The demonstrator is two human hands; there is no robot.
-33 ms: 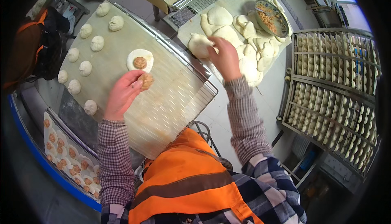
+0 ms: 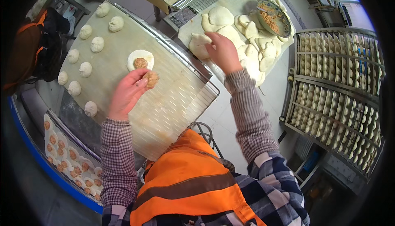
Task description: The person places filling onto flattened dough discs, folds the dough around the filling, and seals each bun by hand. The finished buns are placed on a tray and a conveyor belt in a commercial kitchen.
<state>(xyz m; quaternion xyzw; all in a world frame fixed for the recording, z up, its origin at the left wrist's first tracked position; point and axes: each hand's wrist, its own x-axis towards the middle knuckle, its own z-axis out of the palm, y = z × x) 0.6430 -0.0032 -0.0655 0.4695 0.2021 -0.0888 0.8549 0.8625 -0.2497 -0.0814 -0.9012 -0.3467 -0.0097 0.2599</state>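
My left hand (image 2: pixel 125 93) is closed on a ball of meat filling (image 2: pixel 152 79), gripped between thumb and fingers over the tray. Just beyond it, a flat round dough wrapper (image 2: pixel 148 56) lies on the tray with a lump of filling (image 2: pixel 140 63) at its middle. To the right, my right hand (image 2: pixel 224 52) pinches the edge of another dough wrapper (image 2: pixel 198 46) at the near left side of a pile. More pale wrappers (image 2: pixel 221 16) overlap around it. Behind them stands a bowl (image 2: pixel 273 18) of filling with a utensil in it.
Several pleated buns (image 2: pixel 97 44) sit in rows on the left part of the lined tray (image 2: pixel 173 102). At lower left, wrappers topped with filling (image 2: pixel 74 155) lie on another surface. A metal rack (image 2: pixel 335 82) with many small dough pieces stands at right.
My right hand has shifted slightly left, still at the edge of the wrapper. My left hand and the filling ball have moved slightly to the right.
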